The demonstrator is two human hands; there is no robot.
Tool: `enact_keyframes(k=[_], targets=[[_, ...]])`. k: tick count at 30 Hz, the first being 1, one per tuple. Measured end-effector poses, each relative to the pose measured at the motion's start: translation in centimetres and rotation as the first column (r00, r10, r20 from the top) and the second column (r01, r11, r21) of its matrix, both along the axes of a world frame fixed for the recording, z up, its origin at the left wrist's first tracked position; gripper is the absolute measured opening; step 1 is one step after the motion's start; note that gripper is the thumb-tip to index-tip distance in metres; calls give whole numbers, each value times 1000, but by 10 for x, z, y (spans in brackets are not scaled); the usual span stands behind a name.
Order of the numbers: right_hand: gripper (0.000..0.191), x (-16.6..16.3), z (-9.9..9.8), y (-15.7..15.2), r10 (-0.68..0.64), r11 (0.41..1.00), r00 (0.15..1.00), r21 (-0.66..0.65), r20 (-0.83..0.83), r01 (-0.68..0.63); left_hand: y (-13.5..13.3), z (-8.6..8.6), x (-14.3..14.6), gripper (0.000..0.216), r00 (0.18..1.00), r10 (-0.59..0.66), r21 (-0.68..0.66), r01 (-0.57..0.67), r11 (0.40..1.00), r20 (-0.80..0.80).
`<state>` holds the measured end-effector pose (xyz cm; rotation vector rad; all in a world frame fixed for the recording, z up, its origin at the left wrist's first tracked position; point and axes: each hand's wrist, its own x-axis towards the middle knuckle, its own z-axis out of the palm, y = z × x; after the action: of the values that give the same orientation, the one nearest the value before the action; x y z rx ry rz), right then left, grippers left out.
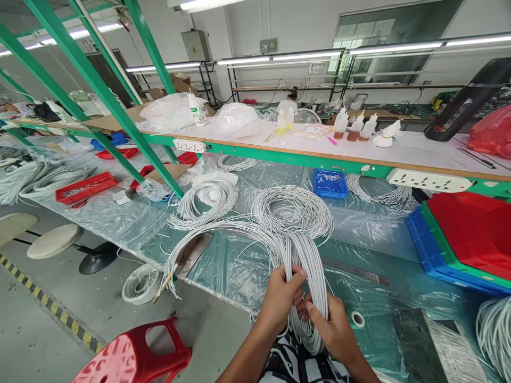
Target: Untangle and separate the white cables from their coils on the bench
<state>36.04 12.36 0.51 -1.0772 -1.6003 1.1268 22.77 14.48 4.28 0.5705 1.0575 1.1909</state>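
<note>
A thick bundle of grey-white cables (311,260) hangs over the table's front edge toward my lap. My left hand (285,292) is closed round the left strands of it, thumb and fingers pinched together. On the right side, my right hand (329,322) wraps the same bundle, its thumb across the front. Both hands are close together, and some fingertips are hidden between the strands. Just beyond the bundle lies a round coil of the same cable (293,210). A smaller coil (209,202) rests to its left, and loose strands curve off to the table's left edge.
A steel ruler (355,270) and a white tape roll (358,319) lie right of my hands. Stacked trays (471,234) stand at the right. A blue tray (330,183) sits under the raised shelf (255,139). A red stool (136,354) is on the floor at left.
</note>
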Motion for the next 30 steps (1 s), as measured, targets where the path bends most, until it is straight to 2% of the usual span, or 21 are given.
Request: enact_keyframes(k=[4,8,15,25,30], targets=[[22,0,3,1,7,1000,999,-18,50,-6,1,2,-4,43,999,6,1,-6,1000,-41],[21,1,5,3,78,997,994,20,83,-80,1,3,-8,47,1000,-19,-18,18,1000,-24],[20,-2,2,-3,98,995,994,-14,58,-97,-1,2,-12,32,998,-55,-28,55,998,-14],[27,-7,-7,-16,53,993,998,-102,22,-51,-14,-4,-21,19,994,-14,-53,20,998,107],[25,-12,-9,-17,67,988,997,-134,-36,-72,-22,-5,-26,28,964,68,-70,-51,996,259]])
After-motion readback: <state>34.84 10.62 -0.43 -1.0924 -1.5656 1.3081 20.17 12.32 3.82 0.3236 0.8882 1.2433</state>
